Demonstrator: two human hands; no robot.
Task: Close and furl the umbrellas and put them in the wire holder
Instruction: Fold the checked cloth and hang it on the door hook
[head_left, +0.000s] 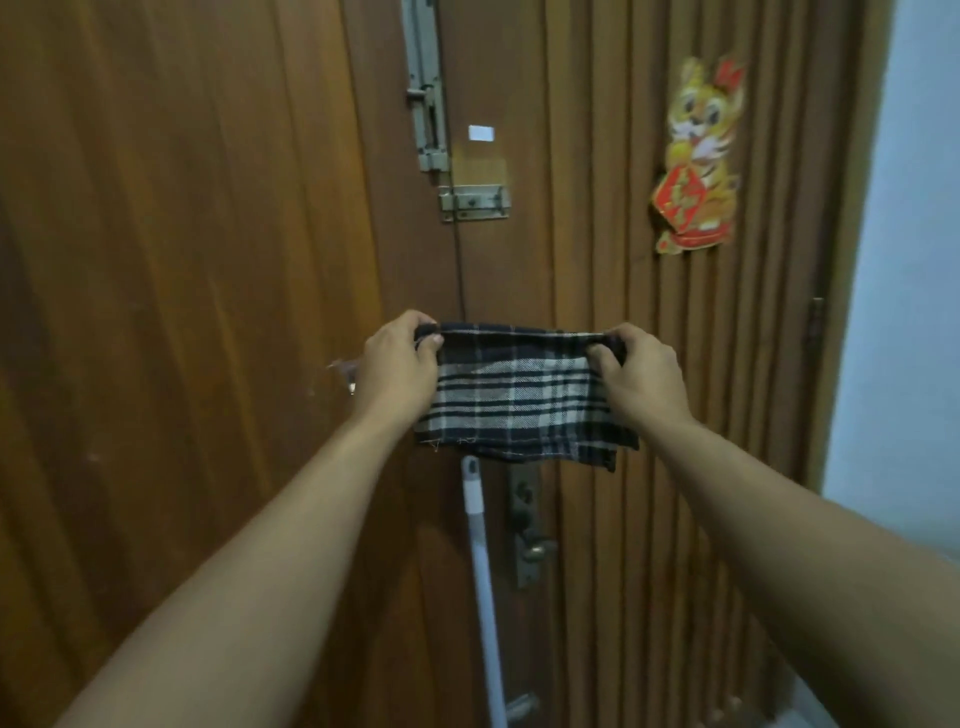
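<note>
Your left hand (402, 358) and right hand (641, 366) are both raised in front of you, arms extended, each pinching one top corner of a plaid cloth (519, 400). The fingers of each hand are curled closed over the cloth's upper edge, thumbs on the near side. The cloth is stretched flat between your hands and hangs below them, dark blue and cream checked, with loose threads at its lower left corner.

Behind the cloth and both hands stands a wooden door (208, 260). Above your hands, a metal slide bolt (427, 98) and a latch (474, 201) are fixed to it. Above your right hand, a tiger decoration (696, 161) sits on the ribbed panel. Below the cloth, between your forearms, a white pole (480, 571) leans just beside a door handle (530, 545).

No umbrella or wire holder can be identified in view.
</note>
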